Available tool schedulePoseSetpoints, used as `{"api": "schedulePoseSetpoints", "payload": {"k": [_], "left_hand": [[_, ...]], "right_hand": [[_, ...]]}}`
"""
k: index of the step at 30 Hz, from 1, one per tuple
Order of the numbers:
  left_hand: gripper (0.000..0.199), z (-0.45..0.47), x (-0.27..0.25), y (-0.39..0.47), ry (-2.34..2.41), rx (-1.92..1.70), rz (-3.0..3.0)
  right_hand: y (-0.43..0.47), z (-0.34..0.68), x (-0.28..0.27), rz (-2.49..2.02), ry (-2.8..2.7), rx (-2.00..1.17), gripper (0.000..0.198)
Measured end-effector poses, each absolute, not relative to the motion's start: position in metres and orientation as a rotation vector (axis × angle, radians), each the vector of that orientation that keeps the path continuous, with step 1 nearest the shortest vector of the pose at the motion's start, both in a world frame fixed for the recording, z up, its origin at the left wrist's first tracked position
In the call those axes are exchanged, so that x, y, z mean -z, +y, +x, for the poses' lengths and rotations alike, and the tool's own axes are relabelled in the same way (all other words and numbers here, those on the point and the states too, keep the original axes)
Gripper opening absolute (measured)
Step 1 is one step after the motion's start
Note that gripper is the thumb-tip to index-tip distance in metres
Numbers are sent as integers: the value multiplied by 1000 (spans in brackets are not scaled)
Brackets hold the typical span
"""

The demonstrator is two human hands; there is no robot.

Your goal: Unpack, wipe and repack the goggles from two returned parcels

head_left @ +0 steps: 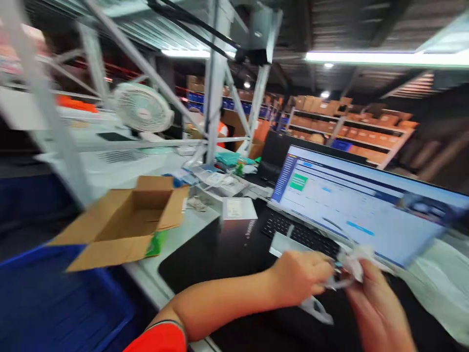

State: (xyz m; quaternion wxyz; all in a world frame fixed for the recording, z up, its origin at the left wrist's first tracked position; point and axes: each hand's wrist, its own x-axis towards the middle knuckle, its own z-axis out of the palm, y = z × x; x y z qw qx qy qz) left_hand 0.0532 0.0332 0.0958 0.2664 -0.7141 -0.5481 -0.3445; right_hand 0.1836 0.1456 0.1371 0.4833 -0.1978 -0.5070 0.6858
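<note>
My left hand (300,276), with a red sleeve at the elbow, is closed, fingertips pinched near a small shiny item too blurred to name. Close beside it, my right hand (377,303) grips a crumpled white wrapping (355,259) between thumb and fingers. A whitish plastic strip (318,311) hangs below the left hand, over the black desk mat (205,259). Behind the hands lie a flat white piece (287,243) and the black keyboard (293,230). A small white-topped box (239,209) stands on the mat to the left.
An open cardboard box (124,220) sits at the table's left edge, above a blue crate (66,298). The lit monitor (351,200) stands behind the keyboard. White plastic sheeting (443,278) lies at right. A fan (142,107) and metal frame posts (215,83) rise behind.
</note>
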Motion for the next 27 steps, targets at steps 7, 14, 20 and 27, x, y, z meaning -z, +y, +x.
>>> {"api": "schedulePoseSetpoints", "payload": {"k": [7, 14, 20, 27], "left_hand": [[22, 33, -107, 32, -1410, 1248, -1817], [14, 29, -122, 28, -1268, 1098, -1911], [12, -23, -135, 23, -1338, 1029, -1984], [10, -25, -125, 27, -1232, 905, -2223]], "right_hand": [[106, 148, -130, -515, -1142, -1480, 56], [169, 184, -155, -420, -1276, -1761, 72], [206, 248, -179, -599, -1585, -1082, 68], [176, 238, -177, -428, -1695, -762, 73]]}}
